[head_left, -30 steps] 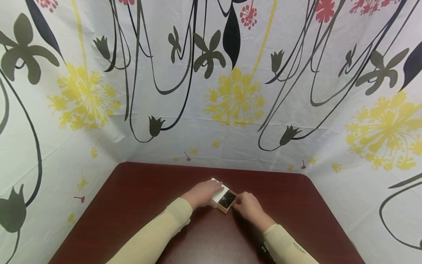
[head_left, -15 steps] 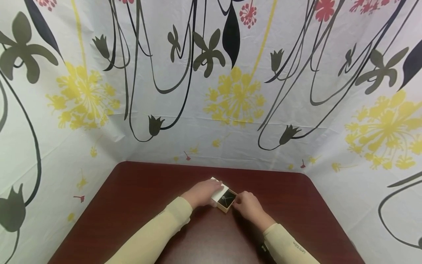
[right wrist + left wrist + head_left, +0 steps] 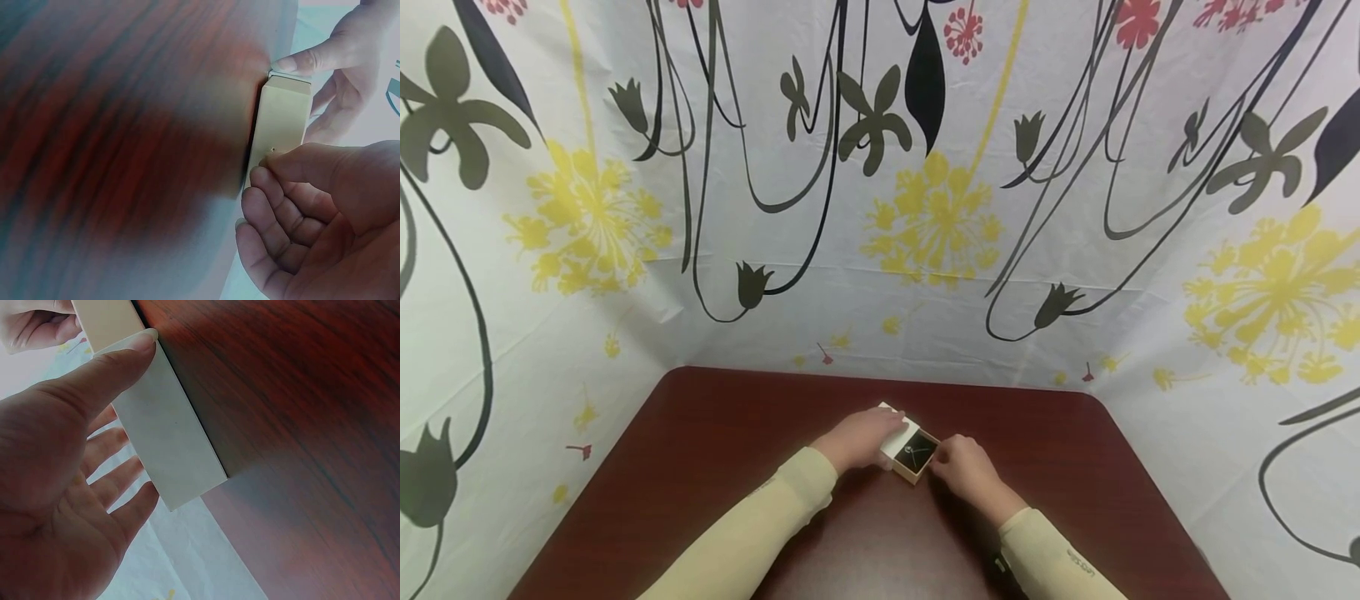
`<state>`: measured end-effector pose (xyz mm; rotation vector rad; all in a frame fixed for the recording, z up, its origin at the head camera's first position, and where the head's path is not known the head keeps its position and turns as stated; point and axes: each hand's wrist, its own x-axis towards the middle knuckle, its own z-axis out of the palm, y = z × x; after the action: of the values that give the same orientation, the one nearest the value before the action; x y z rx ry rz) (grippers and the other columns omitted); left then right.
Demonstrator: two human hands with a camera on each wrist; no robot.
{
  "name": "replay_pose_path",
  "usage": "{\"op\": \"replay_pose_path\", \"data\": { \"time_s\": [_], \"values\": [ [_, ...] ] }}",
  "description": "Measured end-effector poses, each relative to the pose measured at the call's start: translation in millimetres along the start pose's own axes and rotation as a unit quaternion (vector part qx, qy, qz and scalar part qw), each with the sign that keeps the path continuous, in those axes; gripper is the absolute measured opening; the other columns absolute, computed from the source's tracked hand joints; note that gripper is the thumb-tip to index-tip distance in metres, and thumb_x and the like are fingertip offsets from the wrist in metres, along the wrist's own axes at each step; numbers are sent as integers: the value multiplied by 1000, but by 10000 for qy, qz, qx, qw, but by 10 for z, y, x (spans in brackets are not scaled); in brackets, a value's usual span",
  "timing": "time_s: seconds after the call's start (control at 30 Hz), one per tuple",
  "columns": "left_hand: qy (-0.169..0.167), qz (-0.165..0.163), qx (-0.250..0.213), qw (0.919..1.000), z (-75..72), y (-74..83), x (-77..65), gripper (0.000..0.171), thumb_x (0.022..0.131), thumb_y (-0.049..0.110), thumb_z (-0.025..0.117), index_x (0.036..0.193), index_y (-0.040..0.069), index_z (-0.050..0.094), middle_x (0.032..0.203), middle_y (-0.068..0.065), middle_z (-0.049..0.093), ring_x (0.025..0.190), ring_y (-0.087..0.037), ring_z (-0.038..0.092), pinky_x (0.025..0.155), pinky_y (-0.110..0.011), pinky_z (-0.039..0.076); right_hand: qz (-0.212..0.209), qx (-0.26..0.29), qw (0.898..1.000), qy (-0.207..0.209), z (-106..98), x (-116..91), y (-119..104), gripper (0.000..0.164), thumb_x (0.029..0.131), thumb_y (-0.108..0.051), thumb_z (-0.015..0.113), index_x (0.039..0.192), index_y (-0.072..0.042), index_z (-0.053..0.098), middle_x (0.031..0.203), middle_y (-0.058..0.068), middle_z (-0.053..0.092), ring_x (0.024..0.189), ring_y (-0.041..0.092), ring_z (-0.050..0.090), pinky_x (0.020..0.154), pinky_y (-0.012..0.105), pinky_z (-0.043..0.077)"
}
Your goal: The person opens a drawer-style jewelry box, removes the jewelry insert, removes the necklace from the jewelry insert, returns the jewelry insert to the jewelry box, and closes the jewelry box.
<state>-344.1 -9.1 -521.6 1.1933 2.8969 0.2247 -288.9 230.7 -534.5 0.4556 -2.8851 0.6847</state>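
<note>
A small jewelry box lies partly slid apart on the table. Its white sleeve (image 3: pixel 907 435) is gripped by my left hand (image 3: pixel 859 440), thumb along the near side and fingers across the top and far side. Out of the sleeve comes a tan drawer (image 3: pixel 906 476) with a black insert, where a thin silver necklace (image 3: pixel 913 452) shows. My right hand (image 3: pixel 968 471) is at the drawer's outer end. In the right wrist view its thumb and index finger pinch at the drawer front (image 3: pixel 281 115), just by a small hole; the fingertips hide what lies between them.
The dark red wooden table (image 3: pixel 737 417) reaches to a white floral cloth (image 3: pixel 820 250) hung behind it and at both sides. Long pale yellow sleeves (image 3: pixel 752 525) cover both forearms.
</note>
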Motion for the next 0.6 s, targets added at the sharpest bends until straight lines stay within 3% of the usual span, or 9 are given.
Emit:
{"op": "replay_pose_path", "data": {
  "time_s": [0.6],
  "values": [
    [6, 4, 79, 10000, -13, 20, -5, 77, 88, 34, 94, 156, 16, 63, 165, -6, 56, 156, -25, 48, 127, -35, 38, -20, -13, 10000, 0, -5, 2, 11, 29, 86, -6, 86, 68, -20, 69, 64, -13, 56, 60, 9, 49, 59, 32, 47]
  ]
}}
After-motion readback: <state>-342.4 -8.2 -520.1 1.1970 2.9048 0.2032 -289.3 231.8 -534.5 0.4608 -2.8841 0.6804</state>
